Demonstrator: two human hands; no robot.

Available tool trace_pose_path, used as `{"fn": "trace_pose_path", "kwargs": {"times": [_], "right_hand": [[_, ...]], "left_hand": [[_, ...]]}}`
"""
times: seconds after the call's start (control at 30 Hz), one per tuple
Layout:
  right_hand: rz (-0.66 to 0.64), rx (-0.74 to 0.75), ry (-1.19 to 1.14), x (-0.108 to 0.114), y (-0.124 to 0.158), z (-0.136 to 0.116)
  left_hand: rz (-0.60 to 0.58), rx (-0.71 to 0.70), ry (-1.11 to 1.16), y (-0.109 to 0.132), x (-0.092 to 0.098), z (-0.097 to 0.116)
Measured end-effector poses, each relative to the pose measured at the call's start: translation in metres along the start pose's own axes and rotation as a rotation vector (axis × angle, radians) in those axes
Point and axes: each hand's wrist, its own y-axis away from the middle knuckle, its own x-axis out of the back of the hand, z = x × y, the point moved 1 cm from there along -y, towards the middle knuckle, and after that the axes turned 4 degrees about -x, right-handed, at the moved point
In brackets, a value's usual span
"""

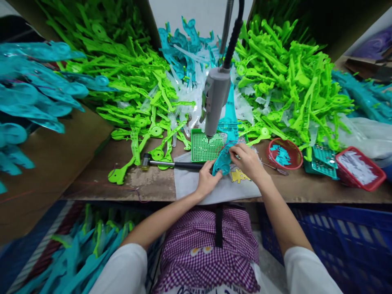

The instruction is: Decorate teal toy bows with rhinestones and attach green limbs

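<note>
A blue plastic shell part (223,163) is tilted above the cloth at the middle of the bench. My left hand (208,177) grips its lower left edge, with the thumb in front. At the upper right side of the shell, my right hand (245,160) has its fingertips pinched together; thin red wire shows near them, but what they hold is hidden. Behind the shell stands a longer blue plastic part (229,118). A grey electric screwdriver (216,98) hangs just above, its tip over a green perforated tray (196,153) of small metal pieces.
A hammer (183,165) lies on the bench beside the grey cloth (186,188). Bright green parts are heaped left (131,85) and right (300,81). Red baskets hold blue pieces (301,163) and white pieces (381,177). Blue parts fill a crate (18,261) below left.
</note>
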Motion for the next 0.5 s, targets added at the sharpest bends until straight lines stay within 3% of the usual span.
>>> {"fn": "trace_pose_path", "kwargs": {"times": [0.1,0.23,0.4,0.5], "right_hand": [[-0.001,0.045,-0.074,0.011,0.008,0.005],[0.178,-0.207,-0.219,0.021,0.047,0.001],[-0.069,-0.395,-0.318,-0.01,0.091,0.005],[-0.055,-0.415,-0.272,-0.023,0.099,0.01]], "left_hand": [[-0.001,0.029,0.01,0.0,-0.001,-0.002],[0.018,0.079,0.048,0.0,-0.002,-0.003],[0.012,0.14,0.12,0.0,-0.002,-0.002],[0.023,0.149,0.116,0.0,-0.002,-0.003]]}}
